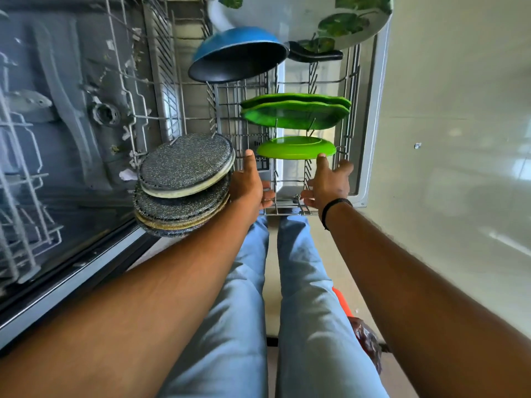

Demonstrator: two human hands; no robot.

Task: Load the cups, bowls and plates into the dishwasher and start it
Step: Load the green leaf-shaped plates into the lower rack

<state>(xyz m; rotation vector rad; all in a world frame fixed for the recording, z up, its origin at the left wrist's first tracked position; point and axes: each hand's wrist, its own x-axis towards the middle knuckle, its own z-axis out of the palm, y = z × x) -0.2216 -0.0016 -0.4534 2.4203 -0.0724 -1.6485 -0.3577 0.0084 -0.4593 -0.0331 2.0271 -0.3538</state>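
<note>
The dishwasher's lower rack (349, 90) is pulled out over the open door. A small bright green plate (296, 147) stands on edge in it. My right hand (327, 182) touches that plate's near rim with one outstretched fingertip, the thumb spread apart. Behind it stand two darker green plates (296, 112). A blue bowl (238, 54) with a dark inside leans farther back, beside a large leaf-patterned plate (344, 21). My left hand (250, 185) holds a stack of speckled grey plates (184, 185) at the rack's near left corner.
The dishwasher tub (71, 110) with its spray arm lies at the left, the upper rack (17, 173) at the far left. A black object (316, 55) lies under the leaf plate. Pale floor spreads right. An orange thing and a dark bag (366, 340) sit by my right leg.
</note>
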